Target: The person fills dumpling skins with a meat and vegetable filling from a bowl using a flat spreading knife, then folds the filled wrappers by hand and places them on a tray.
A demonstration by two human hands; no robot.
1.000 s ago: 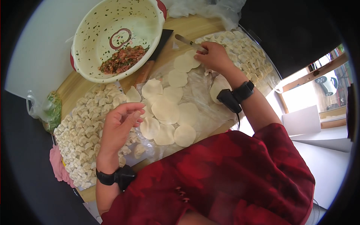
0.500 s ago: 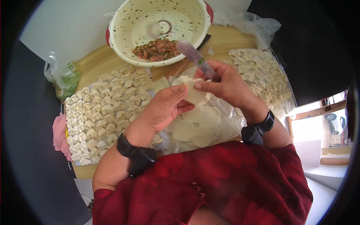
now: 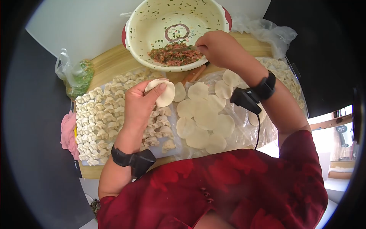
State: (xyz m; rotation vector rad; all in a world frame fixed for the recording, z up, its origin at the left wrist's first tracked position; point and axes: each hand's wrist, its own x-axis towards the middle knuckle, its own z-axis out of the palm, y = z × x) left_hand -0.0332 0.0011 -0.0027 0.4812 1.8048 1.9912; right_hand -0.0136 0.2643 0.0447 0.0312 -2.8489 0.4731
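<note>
My left hand (image 3: 143, 97) holds a round dumpling wrapper (image 3: 166, 94), thumb on top, above the right side of the rows of dumplings. Over the front rim of the big white bowl (image 3: 139, 51), my right hand (image 3: 219, 47) grips a spoon (image 3: 184, 49). Its end is in the pink meat filling (image 3: 171, 57) flecked with green; my fingers hide most of the handle. Several loose wrappers (image 3: 206, 114) overlap on clear plastic sheeting below my right forearm.
Folded dumplings (image 3: 103, 118) fill the left side of the wooden table (image 3: 108, 57); more (image 3: 284, 74) lie at the far right. A tied plastic bag (image 3: 80, 78) with green contents, a pink cloth (image 3: 68, 133) and a crumpled clear bag (image 3: 274, 32) stand around the edges.
My hands have moved apart. The left has drawn left with the wrapper, while the right has gone up to the bowl and lowered the spoon into the filling.
</note>
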